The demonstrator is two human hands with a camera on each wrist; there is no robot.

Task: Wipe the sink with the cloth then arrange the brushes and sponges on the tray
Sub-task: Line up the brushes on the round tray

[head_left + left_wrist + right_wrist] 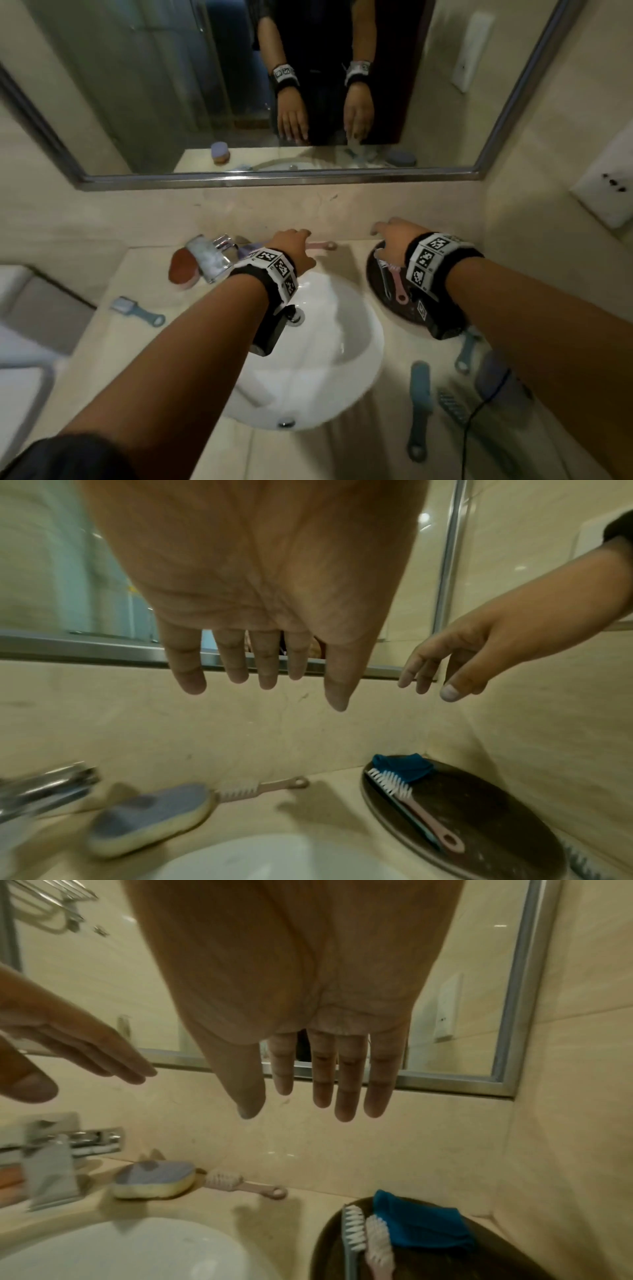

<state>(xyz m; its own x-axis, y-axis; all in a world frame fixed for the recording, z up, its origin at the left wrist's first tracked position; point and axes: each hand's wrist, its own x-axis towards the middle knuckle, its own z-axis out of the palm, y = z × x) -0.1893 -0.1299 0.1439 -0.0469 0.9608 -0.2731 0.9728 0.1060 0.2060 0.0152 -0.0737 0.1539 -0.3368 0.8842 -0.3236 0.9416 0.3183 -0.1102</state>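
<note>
My left hand [296,241] hovers open and empty over the back rim of the white sink [329,346], above a pink brush [322,245] lying by the wall. Beside that brush [263,787] lies a blue-and-yellow sponge [150,818]. My right hand [388,234] hangs open and empty over the far end of the dark oval tray [376,291]. On the tray [325,1253] lie a blue cloth [421,1223], a pink brush [378,1240] and a grey-blue brush [352,1229] side by side.
A chrome faucet [214,257] stands left of the sink, with an orange sponge [181,270] behind it. A blue brush [137,310] lies on the left counter. Two blue brushes [419,404], a grey sponge [496,380] and a black cable lie at the front right.
</note>
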